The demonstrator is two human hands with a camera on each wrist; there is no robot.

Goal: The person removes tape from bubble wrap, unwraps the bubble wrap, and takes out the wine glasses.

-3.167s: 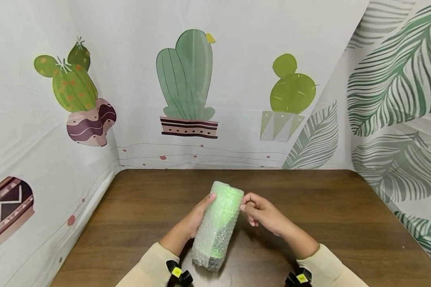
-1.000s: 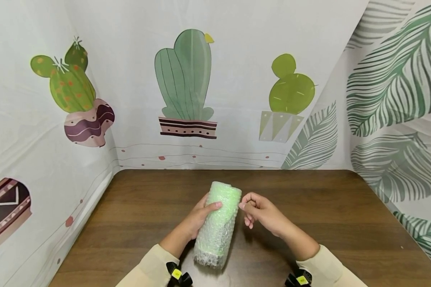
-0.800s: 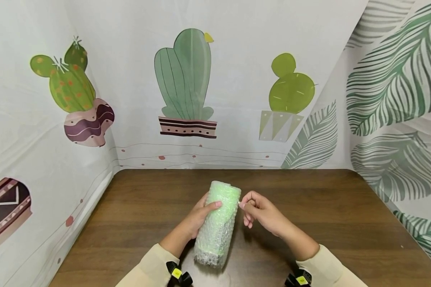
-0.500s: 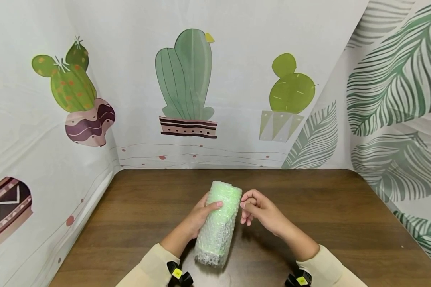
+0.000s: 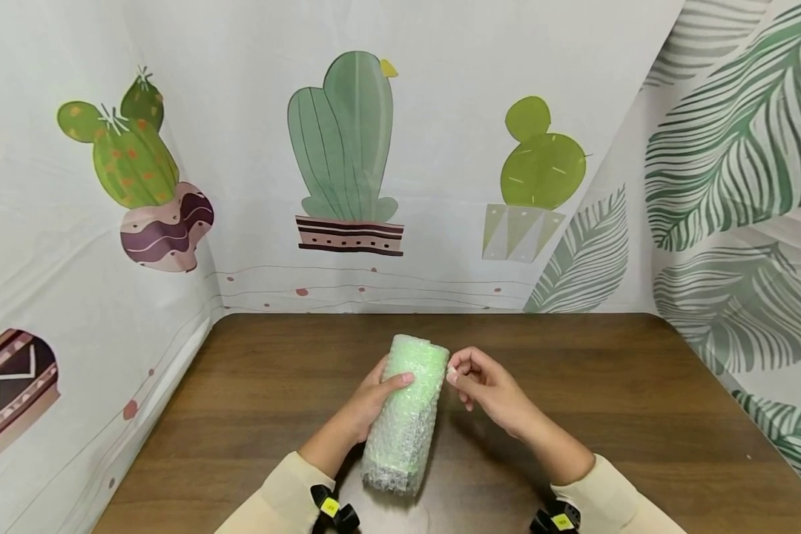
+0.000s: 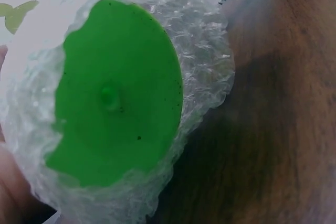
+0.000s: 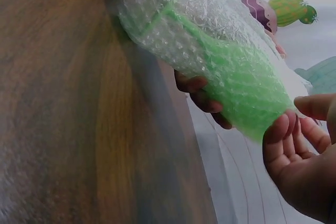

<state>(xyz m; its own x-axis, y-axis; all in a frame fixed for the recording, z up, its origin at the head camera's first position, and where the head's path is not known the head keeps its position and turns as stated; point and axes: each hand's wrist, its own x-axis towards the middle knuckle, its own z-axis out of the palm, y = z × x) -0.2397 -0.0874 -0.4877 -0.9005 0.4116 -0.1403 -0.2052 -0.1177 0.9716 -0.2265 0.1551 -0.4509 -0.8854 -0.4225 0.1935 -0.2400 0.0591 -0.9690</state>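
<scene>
A bubble-wrapped green object [image 5: 407,423], roughly cylindrical, leans over the table in the head view. Its flat round green end [image 6: 118,98] fills much of the left wrist view, ringed by loose wrap. My left hand [image 5: 367,404] grips the package round its left side, thumb across the front and fingers behind. At the upper right edge, my right hand [image 5: 483,382] pinches the bubble wrap [image 7: 231,61] between thumb and index finger, the other fingers curled. What the green object is stays hidden under the wrap.
A brown wooden table [image 5: 274,371] with rounded far corners lies beneath the hands. White fabric [image 5: 440,111] printed with cacti and leaves hangs behind and at both sides. Black cameras with yellow labels sit on the wrists.
Since the earliest frame my left thumb has moved from the package's edge onto its front, and the package has turned slightly. My right hand has risen a little along the edge.
</scene>
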